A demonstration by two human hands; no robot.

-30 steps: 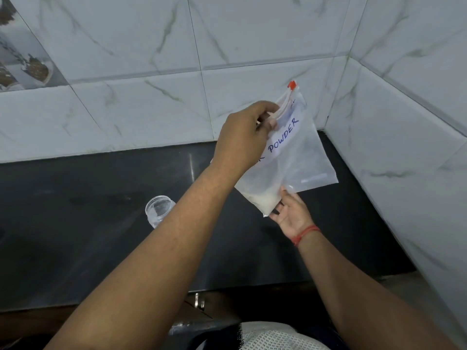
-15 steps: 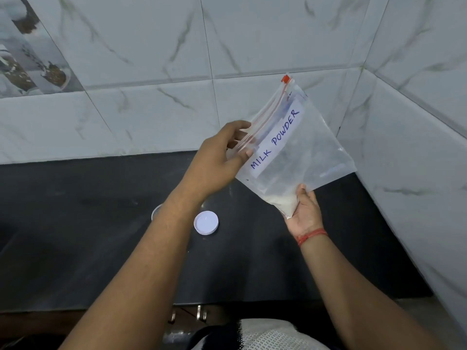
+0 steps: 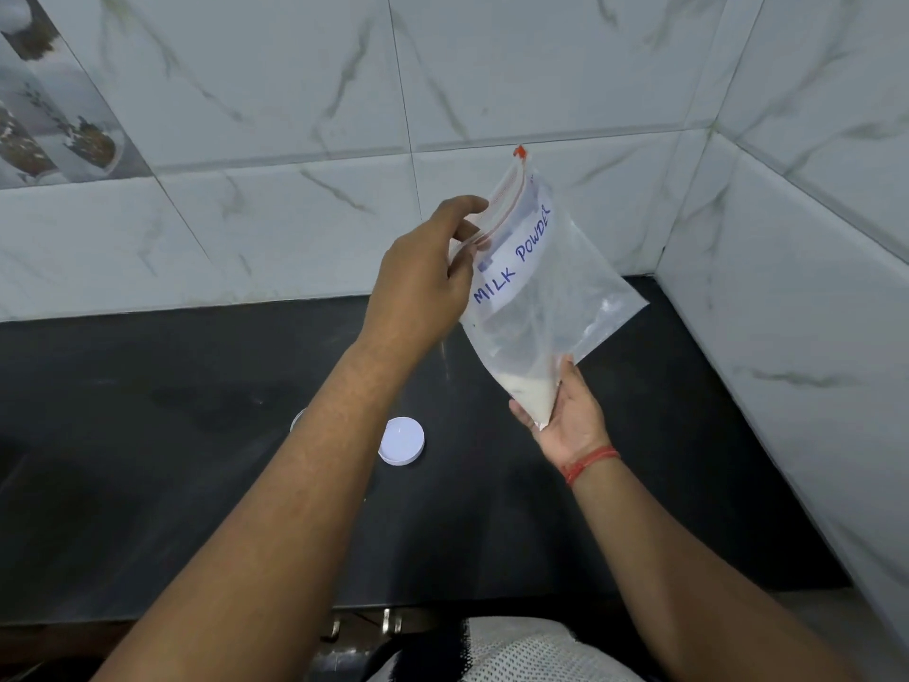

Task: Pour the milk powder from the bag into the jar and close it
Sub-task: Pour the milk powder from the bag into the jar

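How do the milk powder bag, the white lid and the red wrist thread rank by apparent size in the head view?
1. milk powder bag, largest by far, held up nearer the camera by the left hand and right hand.
2. white lid on the counter.
3. red wrist thread, a thin band; nearer than the lid, so less certain.

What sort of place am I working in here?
Most likely a home kitchen: a dark stone counter in a corner of marble-look wall tiles, and a zip bag labelled MILK POWDER.

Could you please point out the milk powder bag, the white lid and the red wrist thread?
milk powder bag (image 3: 556, 287): head view, clear front panel.
white lid (image 3: 401, 440): head view, centre of its top.
red wrist thread (image 3: 590, 462): head view, band on the right wrist.
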